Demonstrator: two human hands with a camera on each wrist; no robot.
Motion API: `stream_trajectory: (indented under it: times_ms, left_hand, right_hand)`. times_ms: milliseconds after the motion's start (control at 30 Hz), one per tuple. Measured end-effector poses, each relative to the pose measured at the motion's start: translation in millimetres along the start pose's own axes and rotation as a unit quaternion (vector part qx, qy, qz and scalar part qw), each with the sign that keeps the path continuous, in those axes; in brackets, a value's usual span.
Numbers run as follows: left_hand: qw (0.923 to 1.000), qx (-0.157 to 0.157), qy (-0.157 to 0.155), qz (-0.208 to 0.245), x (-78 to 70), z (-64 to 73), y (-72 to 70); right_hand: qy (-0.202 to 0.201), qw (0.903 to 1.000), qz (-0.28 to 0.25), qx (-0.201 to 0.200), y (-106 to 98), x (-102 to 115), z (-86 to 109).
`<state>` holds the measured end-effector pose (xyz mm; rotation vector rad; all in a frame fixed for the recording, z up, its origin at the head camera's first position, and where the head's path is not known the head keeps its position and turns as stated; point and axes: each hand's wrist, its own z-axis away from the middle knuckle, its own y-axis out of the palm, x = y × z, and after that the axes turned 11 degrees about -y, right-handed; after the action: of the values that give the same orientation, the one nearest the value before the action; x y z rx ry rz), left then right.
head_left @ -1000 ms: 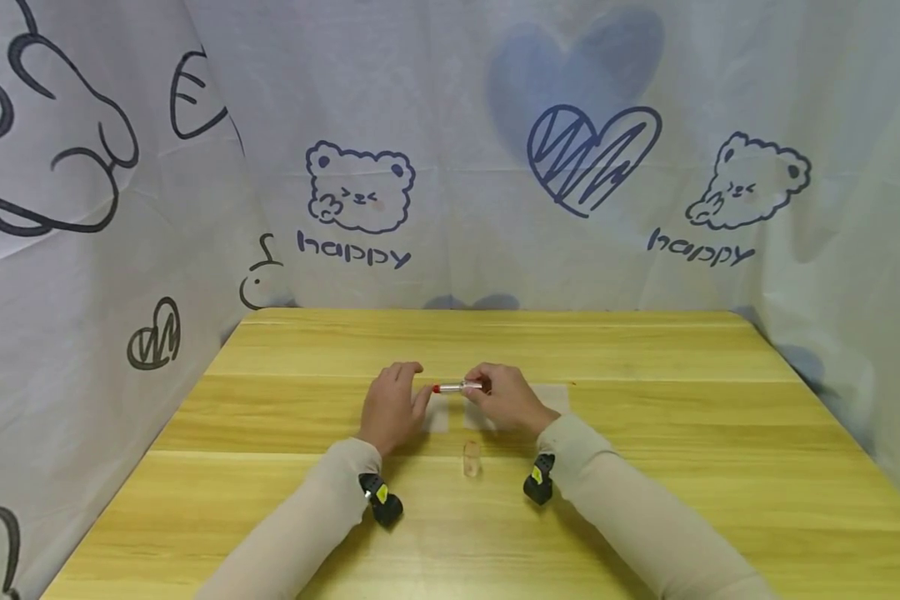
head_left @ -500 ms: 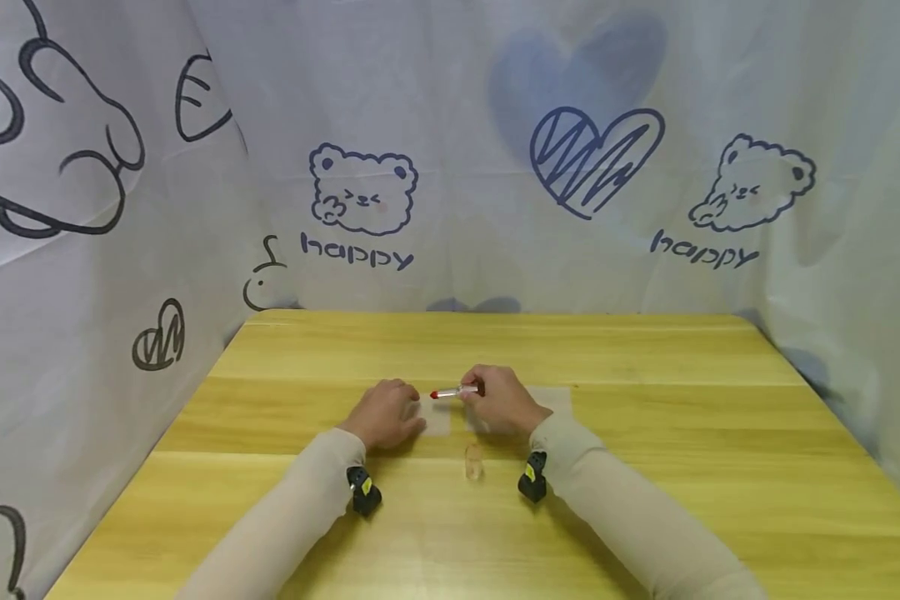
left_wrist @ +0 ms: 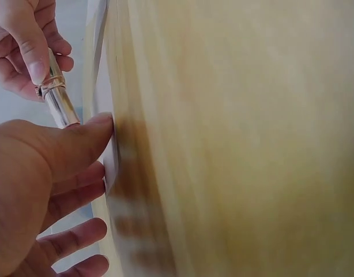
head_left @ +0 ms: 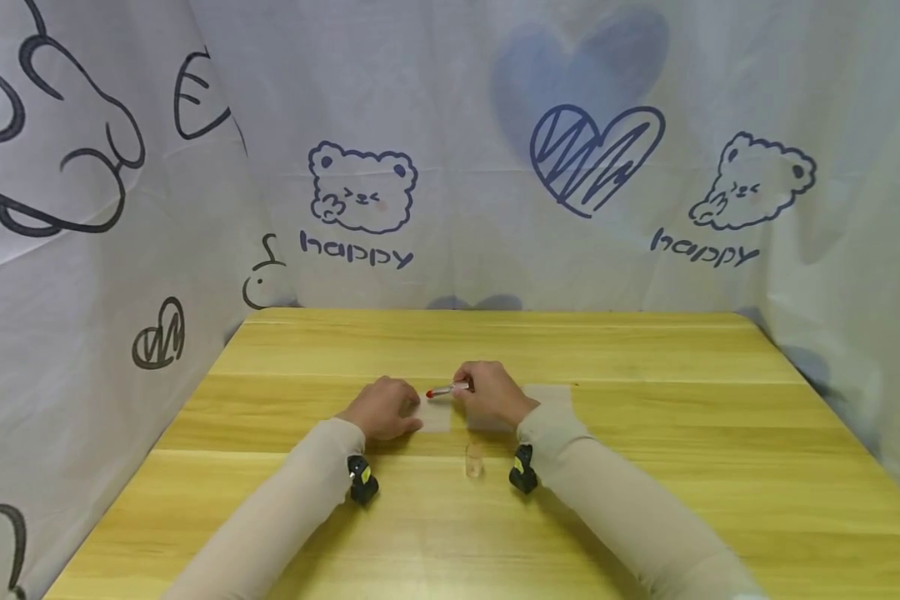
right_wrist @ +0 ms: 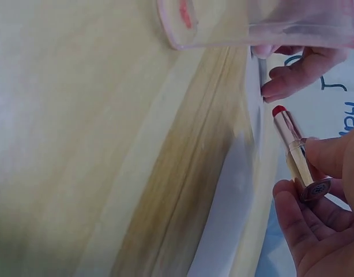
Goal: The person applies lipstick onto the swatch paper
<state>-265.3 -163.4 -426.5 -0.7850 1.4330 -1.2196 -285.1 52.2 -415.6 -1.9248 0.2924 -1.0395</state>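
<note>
My right hand [head_left: 497, 392] pinches a lipstick [head_left: 450, 389] between thumb and fingers. The lipstick has a shiny rose-gold tube, and its red tip points left and slightly down, over a small white paper sheet [head_left: 437, 418]. In the right wrist view the round base of the lipstick [right_wrist: 299, 158] faces my curled fingers. My left hand [head_left: 381, 408] lies at that sheet's left side, its fingers loosely bent and its thumb [left_wrist: 87, 141] stretched along the paper. A clear cap [head_left: 473, 461] lies on the table, nearer to me than the sheets.
A second white sheet [head_left: 553, 402] lies partly under my right hand and wrist. The wooden table [head_left: 645, 500] meets white cloth walls [head_left: 450, 100] with blue and black drawings at the back and sides.
My left hand has drawn away from the lipstick's red tip and settled lower on the sheet's left side. The right hand has shifted slightly left, with the tip now tilted down.
</note>
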Motion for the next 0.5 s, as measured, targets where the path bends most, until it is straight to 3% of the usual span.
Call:
stream_trajectory:
  times_ms: [500]
  left_hand:
    - [0.9996,0.023,-0.015,0.001,-2.4,-2.0,-4.0]
  right_hand:
    - [-0.009,0.9993,0.036,-0.003,6.8,-2.1,-4.8]
